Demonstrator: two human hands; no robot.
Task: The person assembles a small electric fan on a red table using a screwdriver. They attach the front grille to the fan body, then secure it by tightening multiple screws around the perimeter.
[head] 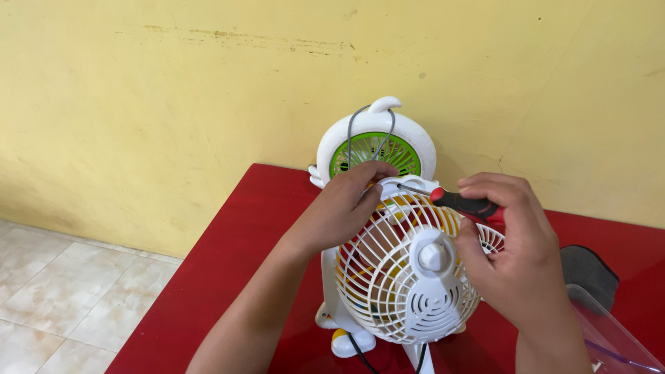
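We had the left hand [344, 208] reaching in from lower left, fingers curled on the top rim of the white plastic grille fan [405, 277] standing on the red table [228, 263]. Right hand [509, 253] was clamped around a red-and-black screwdriver [465, 204], its tip at the rim.

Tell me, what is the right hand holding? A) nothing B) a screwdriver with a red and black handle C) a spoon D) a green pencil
B: the right hand grips a screwdriver with a red and black handle, its metal tip pointing at the top rim of the white fan, where the left hand rests.
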